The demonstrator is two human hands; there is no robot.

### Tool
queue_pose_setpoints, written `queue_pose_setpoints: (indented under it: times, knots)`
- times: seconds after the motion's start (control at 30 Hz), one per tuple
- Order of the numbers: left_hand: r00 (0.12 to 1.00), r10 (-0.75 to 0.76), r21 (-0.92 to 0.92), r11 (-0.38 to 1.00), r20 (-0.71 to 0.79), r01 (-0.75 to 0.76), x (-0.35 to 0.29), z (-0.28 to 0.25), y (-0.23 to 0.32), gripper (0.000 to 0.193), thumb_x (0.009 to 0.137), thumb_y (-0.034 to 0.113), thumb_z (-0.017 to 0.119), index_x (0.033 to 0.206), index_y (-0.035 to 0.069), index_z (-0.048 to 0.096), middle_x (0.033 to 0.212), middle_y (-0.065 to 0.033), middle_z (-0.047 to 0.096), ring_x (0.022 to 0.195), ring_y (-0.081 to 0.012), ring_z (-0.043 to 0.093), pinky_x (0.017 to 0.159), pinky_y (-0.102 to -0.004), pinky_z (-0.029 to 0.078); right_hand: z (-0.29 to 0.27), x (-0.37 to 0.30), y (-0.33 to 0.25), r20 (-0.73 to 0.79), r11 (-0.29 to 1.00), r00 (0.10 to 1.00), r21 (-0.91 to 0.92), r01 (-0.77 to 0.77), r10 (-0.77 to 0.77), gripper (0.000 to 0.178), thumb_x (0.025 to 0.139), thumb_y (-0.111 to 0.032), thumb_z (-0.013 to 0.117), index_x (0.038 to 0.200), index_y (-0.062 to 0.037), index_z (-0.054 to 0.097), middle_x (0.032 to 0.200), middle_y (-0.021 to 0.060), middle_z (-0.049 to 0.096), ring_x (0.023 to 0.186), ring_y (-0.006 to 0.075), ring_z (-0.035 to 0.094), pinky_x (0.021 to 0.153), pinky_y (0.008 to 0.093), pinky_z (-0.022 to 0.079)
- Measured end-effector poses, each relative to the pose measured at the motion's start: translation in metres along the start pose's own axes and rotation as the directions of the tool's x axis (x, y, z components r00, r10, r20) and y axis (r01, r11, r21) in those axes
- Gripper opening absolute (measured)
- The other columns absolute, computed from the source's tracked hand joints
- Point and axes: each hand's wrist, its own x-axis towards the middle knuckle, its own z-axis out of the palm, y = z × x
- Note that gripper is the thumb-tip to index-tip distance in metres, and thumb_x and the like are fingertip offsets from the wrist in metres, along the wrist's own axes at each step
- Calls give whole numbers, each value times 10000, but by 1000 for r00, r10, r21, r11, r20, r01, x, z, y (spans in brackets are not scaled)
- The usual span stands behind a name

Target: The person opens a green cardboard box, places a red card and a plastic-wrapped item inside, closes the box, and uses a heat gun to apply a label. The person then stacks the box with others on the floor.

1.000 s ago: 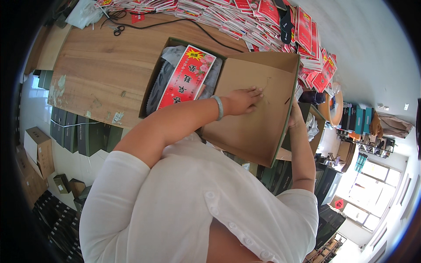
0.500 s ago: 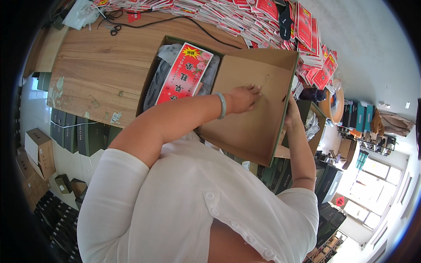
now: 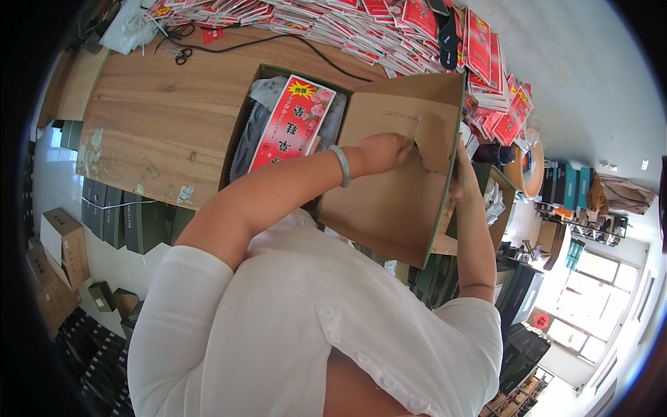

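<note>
A green shoebox stands on the table, its hinged lid (image 3: 375,208) opened to the right with the brown inside facing up. My left hand (image 3: 384,151), a pale bangle on its wrist, has its fingers closed on the torn edge of the brown cardboard lining inside the lid. A torn flap (image 3: 434,142) of that lining shows beside my fingertips. My right hand (image 3: 458,175) grips the lid's outer right edge; its fingers are partly hidden behind it. In the box (image 3: 240,132), a red printed packet (image 3: 292,121) with flowers lies over grey tissue paper and dark shoes.
Red and white packets (image 3: 333,31) are heaped along the table's far edge, with a black insole (image 3: 448,42) on them. Scissors (image 3: 183,55) and a black cable (image 3: 306,43) lie on the wooden table (image 3: 160,104). Green boxes (image 3: 142,219) stand below its near edge.
My left hand has closed from spread fingers into a grip, and a ragged tear has opened in the lid's lining. My right hand still holds the lid's edge.
</note>
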Motion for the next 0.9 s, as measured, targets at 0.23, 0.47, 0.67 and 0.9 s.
queue_pose_setpoints:
  times: [0.23,0.47,0.67,0.9]
  knots:
    - [858,115,-117,973,-501,-199,-9,25,18,457,966,251,481,1384,78,417,1356,-289,430,1121,-446,529,946,-460,442,18,-14,-6,-1,999,1000,-44,-6,6,557,977,-492,474,1355,-83,474,1290,94,569,1138,228,569,968,383,467]
    - [945,171,22,985,-280,-172,-64,30,8,517,965,322,469,1428,106,389,1430,-288,357,1279,-440,415,1046,-520,359,26,-17,4,-3,993,994,-44,111,-112,514,988,-451,479,1333,-71,496,1281,93,579,1135,220,573,948,377,484]
    - [790,-42,340,888,-612,310,-191,-30,-91,511,899,272,594,1371,115,474,1341,-302,457,1263,-433,421,1029,-551,337,-118,-2,65,-241,965,964,-259,50,-115,508,989,-428,477,1310,-36,512,1219,116,602,1062,234,607,890,396,506]
    - [471,-826,-403,562,-309,722,-277,-47,-152,531,955,398,476,1311,5,500,1133,-325,588,1062,-467,577,895,-530,468,-175,-39,159,-699,974,680,-192,119,-221,455,988,-315,510,1290,25,504,1200,152,603,1070,268,600,878,380,497]
